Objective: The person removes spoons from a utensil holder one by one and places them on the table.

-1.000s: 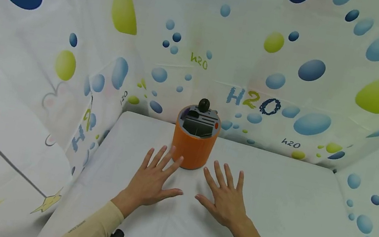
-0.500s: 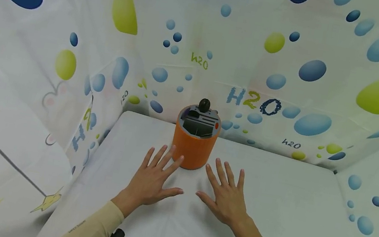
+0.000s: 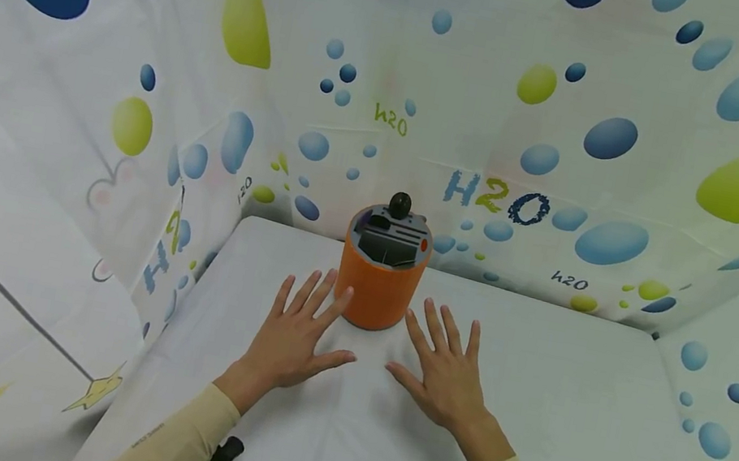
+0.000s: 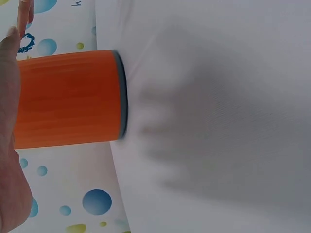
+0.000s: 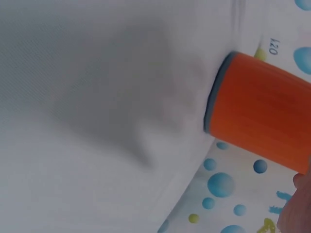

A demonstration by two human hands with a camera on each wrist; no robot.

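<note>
An orange cylindrical container (image 3: 374, 295) stands upright near the back of the white table, with a grey top carrying dark markings, a small red-orange spot and a round black knob (image 3: 400, 204). My left hand (image 3: 292, 340) is spread palm down in front of it on the left, its fingertips overlapping the orange side in the head view. On the right, my right hand (image 3: 446, 376) has its fingers spread too, just in front of the container. Neither hand holds anything. Both wrist views show the orange side, its dark grey base rim (image 4: 121, 94), and a hand's shadow on the table.
White sheeting printed with blue and green bubbles (image 3: 610, 242) and H2O lettering rises behind the table and along both sides. The white tabletop (image 3: 547, 402) reaches to that sheeting. A small black device (image 3: 227, 454) sits under each sleeved wrist.
My left hand has moved slightly forward and to the left. The right hand has shifted a little forward. The container stands where it was.
</note>
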